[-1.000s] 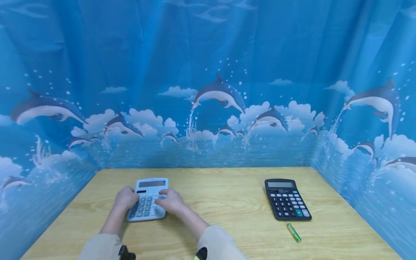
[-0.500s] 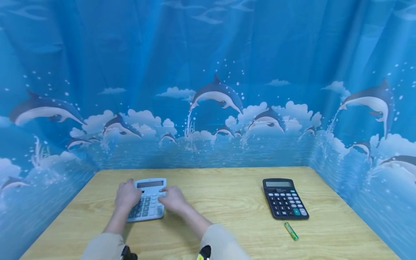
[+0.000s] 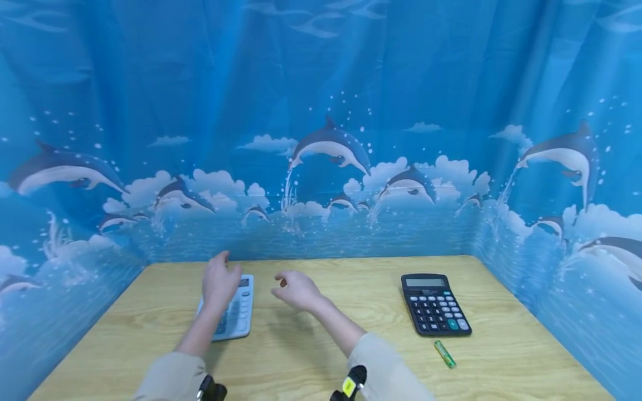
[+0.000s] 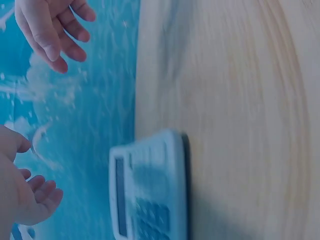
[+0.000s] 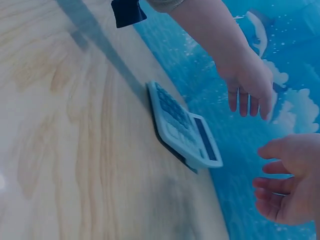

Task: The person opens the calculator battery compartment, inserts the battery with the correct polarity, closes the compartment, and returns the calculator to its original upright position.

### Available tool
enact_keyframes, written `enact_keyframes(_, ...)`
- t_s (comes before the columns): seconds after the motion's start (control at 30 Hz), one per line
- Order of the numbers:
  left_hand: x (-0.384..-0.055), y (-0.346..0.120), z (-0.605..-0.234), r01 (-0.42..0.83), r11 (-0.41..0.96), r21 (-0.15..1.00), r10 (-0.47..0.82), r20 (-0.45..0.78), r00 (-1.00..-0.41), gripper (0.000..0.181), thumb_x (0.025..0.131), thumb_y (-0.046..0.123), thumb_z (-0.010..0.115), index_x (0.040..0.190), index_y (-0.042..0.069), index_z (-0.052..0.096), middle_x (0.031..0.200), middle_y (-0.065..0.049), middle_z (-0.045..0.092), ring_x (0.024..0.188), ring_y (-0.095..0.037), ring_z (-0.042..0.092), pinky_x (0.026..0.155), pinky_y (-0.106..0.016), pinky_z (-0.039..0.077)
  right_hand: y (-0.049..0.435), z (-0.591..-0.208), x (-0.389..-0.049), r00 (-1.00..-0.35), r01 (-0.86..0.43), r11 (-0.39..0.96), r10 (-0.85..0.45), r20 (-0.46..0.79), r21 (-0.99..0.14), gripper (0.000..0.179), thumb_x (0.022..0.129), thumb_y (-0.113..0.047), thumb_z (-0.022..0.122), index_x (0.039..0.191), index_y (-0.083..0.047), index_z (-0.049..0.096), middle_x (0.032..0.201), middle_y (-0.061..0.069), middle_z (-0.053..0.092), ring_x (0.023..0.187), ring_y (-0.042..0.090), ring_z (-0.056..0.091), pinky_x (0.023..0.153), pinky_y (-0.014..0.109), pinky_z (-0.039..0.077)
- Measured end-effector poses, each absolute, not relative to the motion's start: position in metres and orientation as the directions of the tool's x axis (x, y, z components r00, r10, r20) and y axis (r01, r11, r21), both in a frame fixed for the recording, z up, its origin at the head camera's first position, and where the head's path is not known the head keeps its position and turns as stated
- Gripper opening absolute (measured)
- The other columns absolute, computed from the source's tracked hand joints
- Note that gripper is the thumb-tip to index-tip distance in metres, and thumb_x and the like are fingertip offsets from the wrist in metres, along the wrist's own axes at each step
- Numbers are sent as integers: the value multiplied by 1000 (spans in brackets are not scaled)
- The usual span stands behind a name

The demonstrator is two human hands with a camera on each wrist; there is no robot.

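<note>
A light blue-white calculator (image 3: pixel 243 312) lies on the table at the left, its display toward the back edge. In the head view my left hand (image 3: pixel 219 281) overlaps its left half and hides many keys. The right wrist view shows that left hand (image 5: pixel 247 82) raised off the calculator (image 5: pixel 182 127), fingers loosely extended and holding nothing. To the calculator's right, my right hand (image 3: pixel 298 291) hovers over the table with relaxed, slightly bent fingers. Nothing is in the right hand (image 5: pixel 292 180). Both hands are apart from each other.
On the right of the wooden table (image 3: pixel 341 356) lies a black calculator (image 3: pixel 436 305) with a green-and-yellow battery (image 3: pixel 444 354) in front of it. A blue dolphin-print curtain (image 3: pixel 321 234) closes off the back and sides.
Both hands were at the sides of the white calculator and have come away from it. The left hand moved up and right across it; the right hand moved off to the right.
</note>
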State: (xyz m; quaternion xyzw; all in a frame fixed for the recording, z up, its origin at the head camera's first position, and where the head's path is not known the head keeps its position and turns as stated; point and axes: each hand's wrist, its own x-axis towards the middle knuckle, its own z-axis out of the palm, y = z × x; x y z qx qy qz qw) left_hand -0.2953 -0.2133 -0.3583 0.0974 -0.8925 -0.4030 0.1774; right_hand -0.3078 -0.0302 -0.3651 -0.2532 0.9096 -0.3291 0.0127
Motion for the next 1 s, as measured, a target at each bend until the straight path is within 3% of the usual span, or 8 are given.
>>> enact_keyframes(0.23, -295, -175, -352, 94, 680, 727, -220, 325, -920, 49, 89, 18, 56, 130, -7, 45, 119, -25, 50, 110, -37, 47, 92, -50, 40, 5, -356, -304, -884, -454, 697, -429, 184, -555, 35, 87, -23, 63, 116, -5, 62, 97, 6, 64, 89, 21, 59, 73, 34, 48)
enact_keyframes(0.5, -294, -143, -347, 153, 722, 675, -138, 357, -924, 36, 88, 21, 57, 114, -4, 60, 108, -19, 59, 101, -33, 54, 86, -46, 45, 47, -354, -308, -921, -381, 729, -351, 167, -568, 35, 89, -27, 60, 117, -5, 62, 95, 4, 63, 85, 19, 58, 66, 33, 47)
enact_keyframes(0.73, -299, -116, -343, 146, 699, 700, -70, 269, -961, 43, 89, 28, 57, 121, 0, 57, 112, -15, 58, 104, -29, 53, 85, -45, 46, 86, -349, -310, -949, -313, 726, -258, 179, -613, 33, 90, -26, 58, 116, -6, 62, 96, 3, 62, 83, 18, 57, 64, 31, 48)
enact_keyframes(1.0, -298, -76, -346, 178, 676, 715, 10, 233, -972, 53, 88, 32, 60, 129, 0, 49, 120, -16, 53, 108, -31, 51, 86, -46, 45, 134, -343, -313, -979, -203, 690, -162, 126, -694, 37, 92, -28, 55, 121, -5, 58, 103, 7, 60, 92, 22, 56, 72, 37, 49)
